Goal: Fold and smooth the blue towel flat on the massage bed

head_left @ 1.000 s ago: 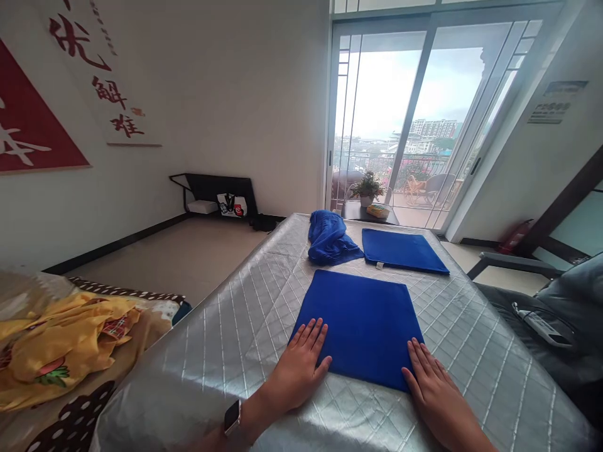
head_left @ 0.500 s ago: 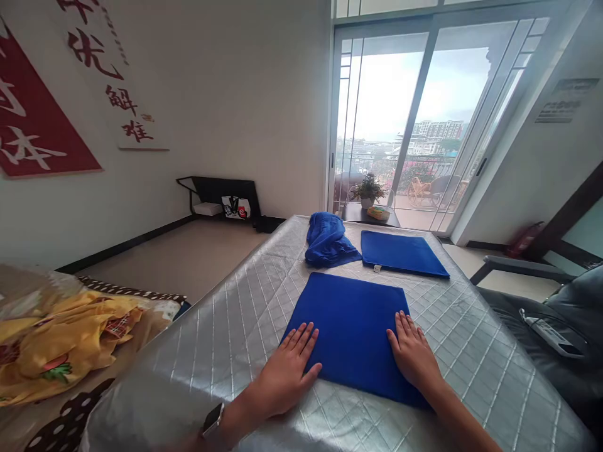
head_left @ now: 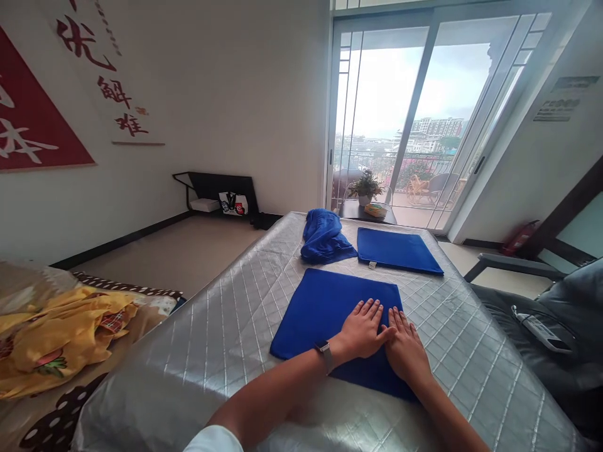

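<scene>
A blue folded cloth (head_left: 311,314) lies flat and squared on the silver quilted table cover (head_left: 226,320). My left hand (head_left: 363,329), with a watch on its wrist, rests palm down on the cloth's right half, fingers stretched out. Right beside it, my right hand (head_left: 407,348) lies flat along the cloth's right edge, and the left thumb meets it. Beyond them sit a second flat blue cloth (head_left: 398,250) with a small white tag and a crumpled blue cloth (head_left: 326,237).
A yellow patterned cloth (head_left: 61,333) lies at the left. To the right stands a black armchair (head_left: 513,307) with a white power strip (head_left: 541,329) on it. A potted plant (head_left: 365,187) is on a small table near the glass sliding doors (head_left: 386,113).
My left hand has moved right across the cloth, from its left edge to beside my right hand. My right hand stays at the right edge. The view has shifted slightly.
</scene>
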`<state>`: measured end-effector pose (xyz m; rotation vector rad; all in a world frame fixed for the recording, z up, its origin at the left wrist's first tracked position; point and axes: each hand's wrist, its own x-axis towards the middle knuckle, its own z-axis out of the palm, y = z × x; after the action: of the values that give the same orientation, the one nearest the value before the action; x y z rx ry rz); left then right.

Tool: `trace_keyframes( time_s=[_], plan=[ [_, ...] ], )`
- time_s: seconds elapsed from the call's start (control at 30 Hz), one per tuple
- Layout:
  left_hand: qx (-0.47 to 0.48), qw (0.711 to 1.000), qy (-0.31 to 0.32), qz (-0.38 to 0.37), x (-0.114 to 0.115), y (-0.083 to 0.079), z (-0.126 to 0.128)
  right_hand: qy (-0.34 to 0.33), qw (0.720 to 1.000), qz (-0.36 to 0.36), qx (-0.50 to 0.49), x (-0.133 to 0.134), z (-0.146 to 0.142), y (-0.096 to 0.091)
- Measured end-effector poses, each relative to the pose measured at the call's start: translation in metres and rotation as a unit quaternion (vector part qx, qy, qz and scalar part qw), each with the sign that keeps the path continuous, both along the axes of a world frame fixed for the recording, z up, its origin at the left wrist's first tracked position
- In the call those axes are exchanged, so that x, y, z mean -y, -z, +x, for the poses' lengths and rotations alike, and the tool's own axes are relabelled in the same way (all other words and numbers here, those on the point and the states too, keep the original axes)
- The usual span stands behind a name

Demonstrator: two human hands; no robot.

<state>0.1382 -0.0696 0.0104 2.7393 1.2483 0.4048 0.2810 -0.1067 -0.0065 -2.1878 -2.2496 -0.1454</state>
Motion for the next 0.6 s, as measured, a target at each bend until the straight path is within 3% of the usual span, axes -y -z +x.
trace_keyframes(
  time_s=[0.17, 0.37, 0.47, 0.6],
  plan=[
    [-0.015, 0.998, -0.060, -0.012, -0.006, 0.008, -0.071, 0.015, 1.000, -0.005, -0.013, -0.003, -0.002, 0.001],
    [-0.038, 0.978, -0.201, -0.035, -0.009, 0.006, -0.163, 0.017, 1.000, -0.003, -0.010, -0.004, 0.000, 0.005],
    [-0.030, 0.975, -0.219, -0.032, -0.009, 0.009, -0.178, 0.015, 1.000, -0.023, -0.012, -0.007, 0.001, 0.000],
    [-0.028, 0.975, -0.220, -0.030, -0.009, 0.011, -0.176, 0.011, 0.999, -0.047, -0.010, -0.028, 0.000, -0.016]
  ],
)
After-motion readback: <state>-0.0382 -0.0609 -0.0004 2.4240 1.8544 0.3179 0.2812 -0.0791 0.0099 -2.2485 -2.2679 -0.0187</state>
